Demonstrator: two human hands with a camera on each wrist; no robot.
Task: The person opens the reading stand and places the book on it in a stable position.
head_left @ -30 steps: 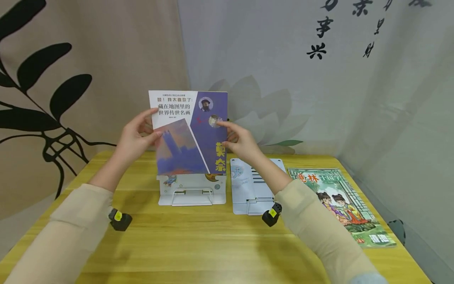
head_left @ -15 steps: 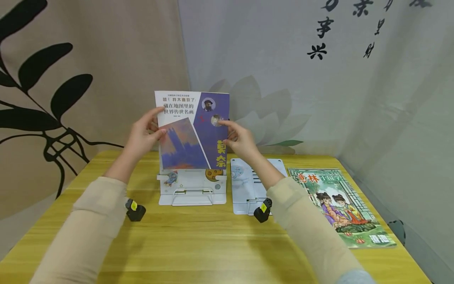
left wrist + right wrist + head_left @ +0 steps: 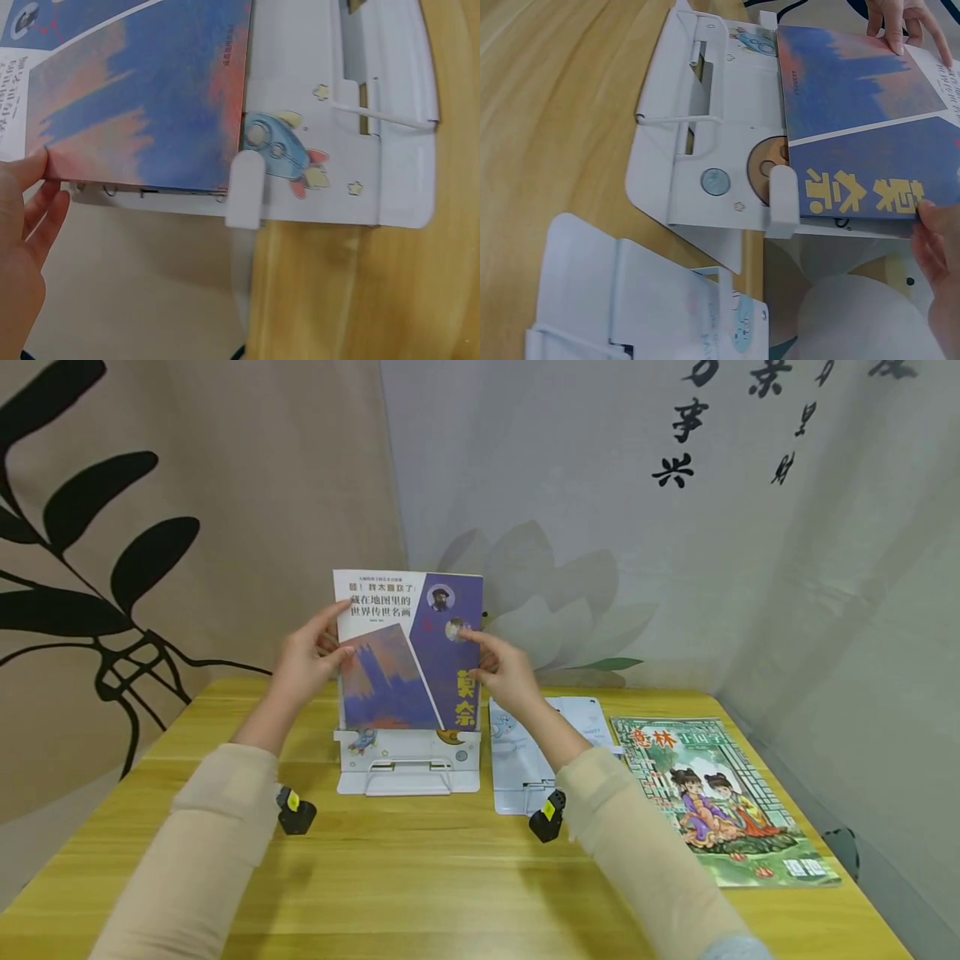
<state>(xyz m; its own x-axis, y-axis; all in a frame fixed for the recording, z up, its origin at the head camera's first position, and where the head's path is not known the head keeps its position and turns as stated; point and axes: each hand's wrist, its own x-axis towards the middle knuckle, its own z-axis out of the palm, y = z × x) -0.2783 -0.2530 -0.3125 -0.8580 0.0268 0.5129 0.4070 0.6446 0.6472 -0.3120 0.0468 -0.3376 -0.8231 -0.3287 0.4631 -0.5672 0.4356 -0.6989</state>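
A purple and white book [image 3: 408,652] stands upright against a white book stand [image 3: 408,777] printed with cartoon pictures. Its bottom edge meets the stand's ledge clips [image 3: 783,202]. At the book's left edge my left hand [image 3: 303,656] pinches it, thumb on the cover. The right edge is between the thumb and fingers of my right hand [image 3: 506,668], its index fingertip on the cover. In the left wrist view, the left hand [image 3: 22,240] holds the side of the book [image 3: 150,105]. The backs of the hands' grips are partly hidden behind the book.
A second, pale blue-white stand [image 3: 517,768] lies to the right, partly behind the right forearm. Farther right lies a green illustrated magazine [image 3: 731,810]. The wooden table [image 3: 420,877] ends at a fabric backdrop [image 3: 540,460] with printed leaves and characters.
Both hands shift the book slightly right, then lower it until its bottom edge is at the stand's clips. The left forearm has come in toward the middle. The stand stays put.
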